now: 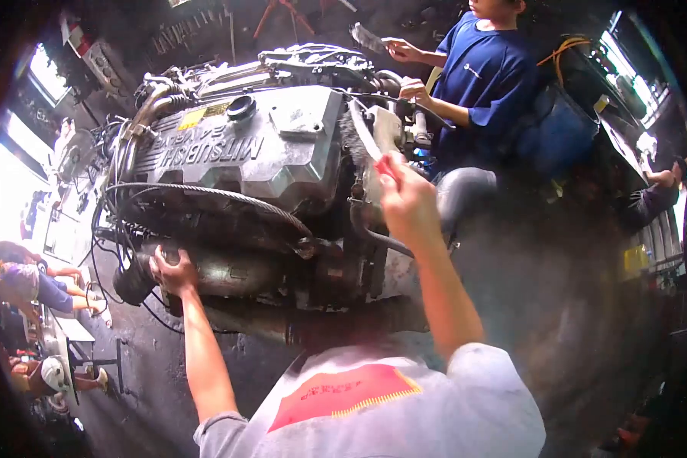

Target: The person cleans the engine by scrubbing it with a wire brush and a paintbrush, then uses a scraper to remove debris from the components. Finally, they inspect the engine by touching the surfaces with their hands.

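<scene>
Dim workshop floor (527, 328) stretches around a large engine (282, 191), with glaring bright openings (0, 202) along the left side and dark clutter fading out towards the edges. The engine fills the middle of the view, its ribbed metal cover (214, 156) lettered MITSUBISHI and carrying a yellow label (194, 118) and a round dark cap (242, 108). The right hand (411, 197) is closed round the red handle of a brush (366, 139), whose bristles are up by the cover's right end. The left hand (174, 273) lies on the left end of a thick, dark pipe (233, 273) low on the near side, thumb and fingers apart; it is too shadowed there to tell whether it grips anything. Between the two hands a wire rope (233, 196) slants across the engine's near face, standing in front of the parts behind it. Loose black cables (98, 229) hang at the left end, and a fat grey duct (466, 195) bulges just beside the right hand. Across the engine, a co-worker in a dark blue shirt (485, 76) raises another brush (368, 37). Other people (34, 282) are at the far left, well apart from the engine.
</scene>
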Action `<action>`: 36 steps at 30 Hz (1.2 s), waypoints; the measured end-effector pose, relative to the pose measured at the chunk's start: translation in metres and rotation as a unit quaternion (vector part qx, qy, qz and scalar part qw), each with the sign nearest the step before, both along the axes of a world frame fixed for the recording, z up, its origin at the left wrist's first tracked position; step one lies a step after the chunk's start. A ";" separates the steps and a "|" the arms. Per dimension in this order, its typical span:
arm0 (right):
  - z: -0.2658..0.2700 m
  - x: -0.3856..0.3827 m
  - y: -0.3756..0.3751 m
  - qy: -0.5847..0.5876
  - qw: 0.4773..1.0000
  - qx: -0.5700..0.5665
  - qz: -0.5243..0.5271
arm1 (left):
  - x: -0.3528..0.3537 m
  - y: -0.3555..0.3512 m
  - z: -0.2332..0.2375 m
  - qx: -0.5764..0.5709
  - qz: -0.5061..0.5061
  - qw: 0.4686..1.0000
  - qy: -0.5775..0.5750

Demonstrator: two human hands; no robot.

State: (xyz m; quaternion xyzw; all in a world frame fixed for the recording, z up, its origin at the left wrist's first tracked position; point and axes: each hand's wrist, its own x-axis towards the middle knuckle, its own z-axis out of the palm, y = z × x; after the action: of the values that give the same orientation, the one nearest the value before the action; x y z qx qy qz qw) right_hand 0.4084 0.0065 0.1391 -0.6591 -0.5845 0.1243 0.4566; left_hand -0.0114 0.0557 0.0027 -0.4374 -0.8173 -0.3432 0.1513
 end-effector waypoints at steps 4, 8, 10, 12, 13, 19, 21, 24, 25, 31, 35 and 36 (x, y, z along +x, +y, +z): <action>-0.005 -0.016 0.053 -0.100 0.991 -0.086 -0.031 | -0.004 0.003 -0.004 0.006 -0.003 1.000 0.001; 0.030 -0.034 0.072 -0.116 0.981 -0.155 -0.021 | -0.002 0.000 -0.001 0.002 -0.007 1.000 -0.013; 0.037 -0.037 0.073 -0.135 0.974 -0.181 0.001 | -0.003 0.002 -0.005 0.028 -0.023 0.999 0.003; 0.031 -0.044 0.055 -0.182 0.975 -0.124 0.016 | -0.003 0.001 -0.001 0.006 -0.022 1.000 0.002; 0.029 -0.048 0.041 -0.229 0.970 -0.074 0.019 | -0.007 0.002 -0.003 0.003 -0.014 1.000 0.001; 0.029 -0.031 0.086 -0.176 0.970 -0.161 0.044 | -0.002 -0.001 -0.006 0.002 -0.009 1.000 0.012; 0.031 -0.038 0.066 -0.187 0.970 -0.143 0.055 | -0.002 0.003 -0.004 0.000 0.006 1.000 -0.006; 0.021 -0.045 0.061 -0.229 0.962 -0.143 0.033 | -0.003 0.005 -0.002 -0.027 0.016 0.999 0.006; 0.020 -0.037 0.071 -0.207 0.968 -0.134 0.037 | 0.003 0.004 0.001 -0.025 0.024 0.999 0.004; 0.050 -0.022 0.057 -0.216 0.948 -0.167 0.161 | 0.006 0.003 0.006 -0.055 0.031 0.998 -0.005; 0.033 -0.007 0.089 -0.187 0.960 -0.155 0.136 | 0.010 0.003 0.007 -0.055 0.040 0.998 0.004; 0.035 -0.011 0.093 -0.170 0.962 -0.178 0.116 | 0.013 0.000 0.011 -0.057 0.031 0.998 -0.001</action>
State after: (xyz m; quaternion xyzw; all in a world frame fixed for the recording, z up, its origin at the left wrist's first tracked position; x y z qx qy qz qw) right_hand 0.3976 0.0993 0.1738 -0.6691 -0.6943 0.1643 0.2080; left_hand 0.0017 0.0558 0.0134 -0.4199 -0.8486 -0.2916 0.1360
